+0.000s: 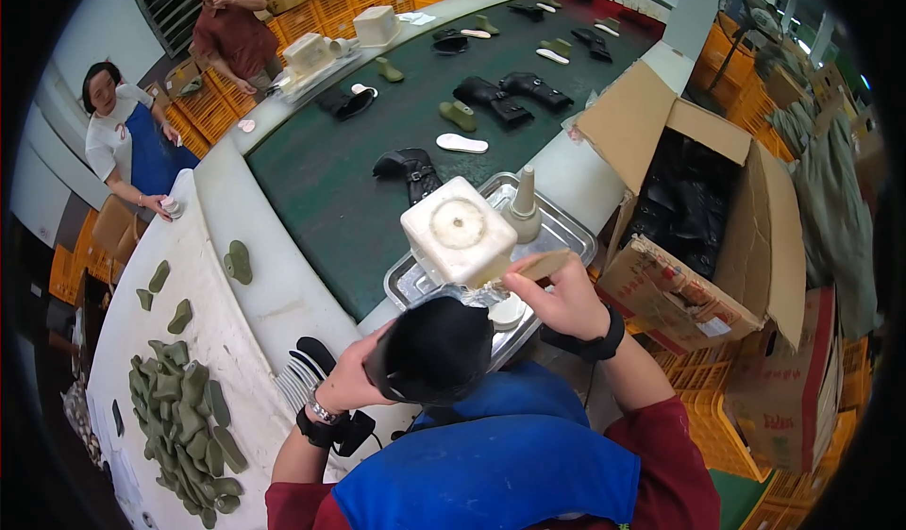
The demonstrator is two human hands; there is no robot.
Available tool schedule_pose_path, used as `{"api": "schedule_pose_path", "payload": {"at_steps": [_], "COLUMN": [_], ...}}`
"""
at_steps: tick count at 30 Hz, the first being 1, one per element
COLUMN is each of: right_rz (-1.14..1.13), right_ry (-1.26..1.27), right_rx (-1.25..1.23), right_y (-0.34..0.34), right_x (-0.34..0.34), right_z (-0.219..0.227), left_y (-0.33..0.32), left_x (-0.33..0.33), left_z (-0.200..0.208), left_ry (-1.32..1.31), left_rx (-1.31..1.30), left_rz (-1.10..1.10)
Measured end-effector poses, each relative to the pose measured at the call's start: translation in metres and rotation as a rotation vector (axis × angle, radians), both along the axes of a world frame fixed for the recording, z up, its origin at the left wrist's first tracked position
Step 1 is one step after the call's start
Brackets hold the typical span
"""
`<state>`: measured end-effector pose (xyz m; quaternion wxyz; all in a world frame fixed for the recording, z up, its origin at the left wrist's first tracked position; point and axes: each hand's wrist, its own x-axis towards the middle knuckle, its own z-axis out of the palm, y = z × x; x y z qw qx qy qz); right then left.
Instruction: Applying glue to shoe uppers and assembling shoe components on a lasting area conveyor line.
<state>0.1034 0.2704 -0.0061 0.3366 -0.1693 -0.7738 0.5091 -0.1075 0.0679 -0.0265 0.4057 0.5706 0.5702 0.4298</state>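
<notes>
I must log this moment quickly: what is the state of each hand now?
Left hand: closed around a black shoe, holding it from the side.
Right hand: closed on a wooden-handled brush, above the metal tray.

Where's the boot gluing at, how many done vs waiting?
Done, by the look of it: several black boots lie on the green belt. In hand: left hand holds a black boot, right hand holds a brush by the white glue pot. Left: the open box holds more dark pieces.
</notes>
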Motion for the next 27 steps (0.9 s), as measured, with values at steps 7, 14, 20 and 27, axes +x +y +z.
{"api": "schedule_pose_path", "payload": {"at_steps": [7, 14, 20, 27], "right_rz": [-0.071, -0.054, -0.097, -0.056], "right_ry": [0.011, 0.022, 0.070, 0.058], "right_rx": [-0.306, -0.476, -0.509, -0.504], "right_y": [0.009, 0.009, 0.013, 0.016], "right_x": [0.000, 0.006, 0.001, -0.003], "right_z": [-0.004, -0.013, -0.018, -0.010], "left_y": [0.008, 0.002, -0.007, -0.016], "left_x": [0.014, 0.010, 0.005, -0.022], "left_z": [-0.007, -0.014, -0.015, -0.026], "left_ry": [0.508, 0.167, -0.009, 0.204], "left_rx": [0.296, 0.189, 0.072, -0.030], "left_rz": [0.121, 0.128, 0.088, -0.157]}}
